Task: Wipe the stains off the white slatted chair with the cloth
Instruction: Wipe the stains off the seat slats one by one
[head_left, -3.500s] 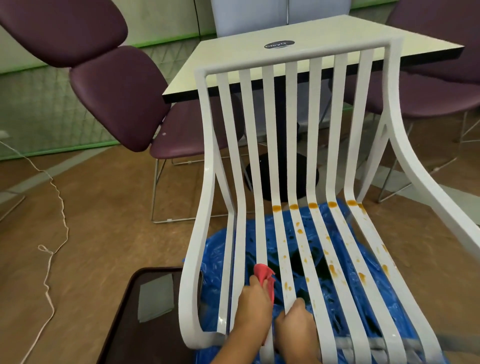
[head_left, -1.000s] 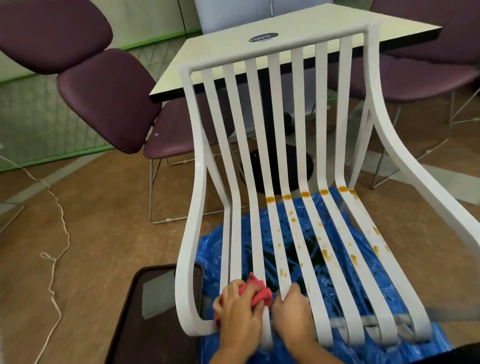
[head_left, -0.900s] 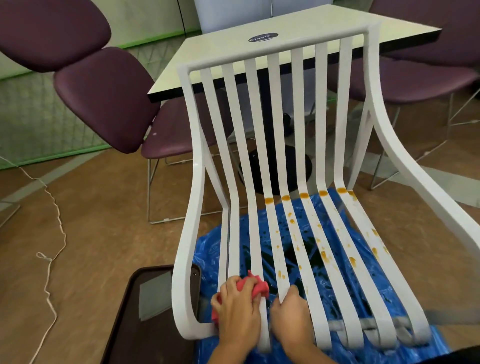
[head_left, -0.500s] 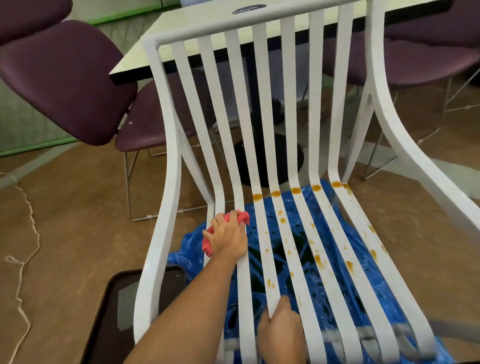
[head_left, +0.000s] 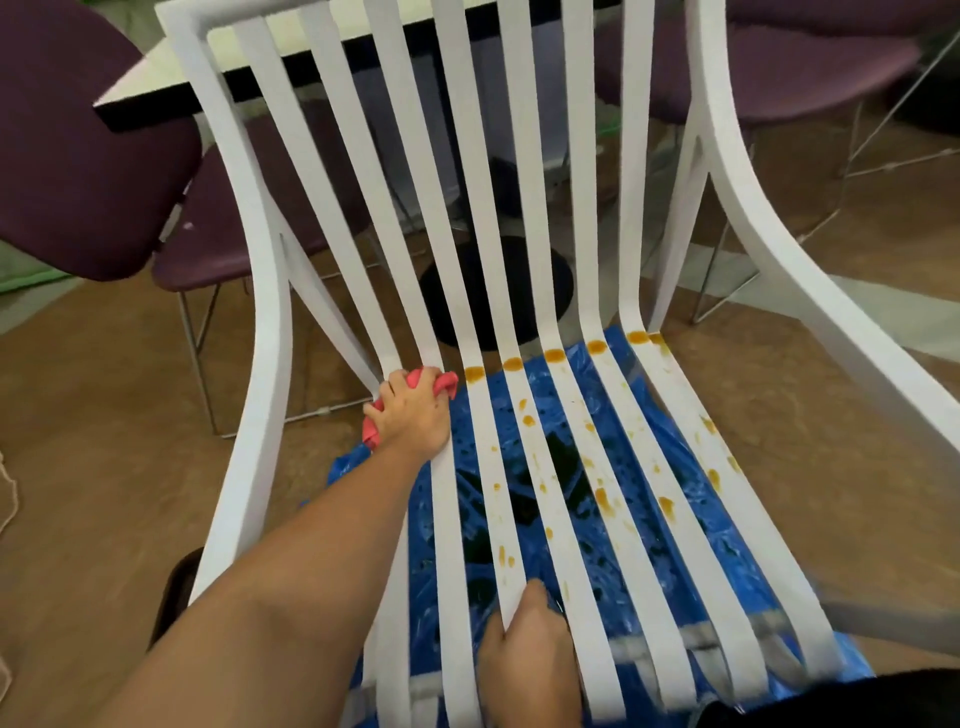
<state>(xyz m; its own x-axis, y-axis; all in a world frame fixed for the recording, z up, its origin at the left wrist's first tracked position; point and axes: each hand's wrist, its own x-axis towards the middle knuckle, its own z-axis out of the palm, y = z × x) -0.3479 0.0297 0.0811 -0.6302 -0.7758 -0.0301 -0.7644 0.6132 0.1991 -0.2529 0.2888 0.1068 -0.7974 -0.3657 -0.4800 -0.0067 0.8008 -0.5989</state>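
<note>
Fingers (head_left: 395, 385) of the left hand (head_left: 413, 415) were curled round a bunched red cloth (head_left: 439, 382), pressing it into the bend where seat met back, on the slats nearest the left side of the white chair (head_left: 631, 156). The right hand (head_left: 530, 654) gripped a seat slat (head_left: 498, 519) near the front edge, bracing the frame. Orange stains (head_left: 555, 355) dotted the slats further right, the nearest just beside the cloth. Likely hazards: the small wad could smear the spots rather than lift them, or slip through a gap onto the blue sheet (head_left: 675, 452) below; a hard push could shift the chair.
</note>
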